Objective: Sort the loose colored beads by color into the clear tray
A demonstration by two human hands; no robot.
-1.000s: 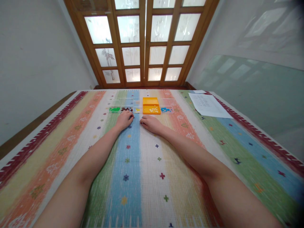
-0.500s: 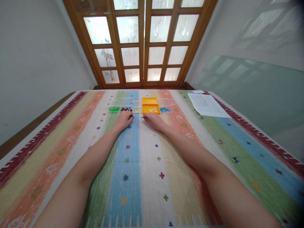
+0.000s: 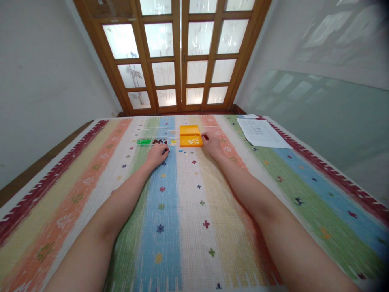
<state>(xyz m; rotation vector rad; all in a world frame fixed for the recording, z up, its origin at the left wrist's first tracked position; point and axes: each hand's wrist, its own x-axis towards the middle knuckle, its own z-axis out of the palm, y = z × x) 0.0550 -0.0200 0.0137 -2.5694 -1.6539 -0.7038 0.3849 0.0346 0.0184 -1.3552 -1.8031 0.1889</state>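
Observation:
My left hand (image 3: 157,155) rests in front of the box of dark brown pieces (image 3: 159,141), its fingers curled together; whatever they hold is too small to name. To its left is a clear box of green pieces (image 3: 144,142). Yellow pieces (image 3: 173,142) lie in a small box between the brown ones and an open orange box (image 3: 189,130). White pieces (image 3: 193,140) are in the orange box. My right hand (image 3: 211,143) is at that box's right edge, fingers bent, covering the blue pieces. A few small blue and pale pieces (image 3: 181,151) lie on the cloth between my hands.
A striped, patterned cloth (image 3: 191,211) covers the table. Printed paper sheets (image 3: 261,133) lie at the back right. Beyond the table stand wooden doors with glass panes (image 3: 164,73), with walls on both sides.
My right hand has moved right and slightly away, from the cloth before the orange box to its right side. Small pieces on the cloth are now uncovered. My left hand has barely moved.

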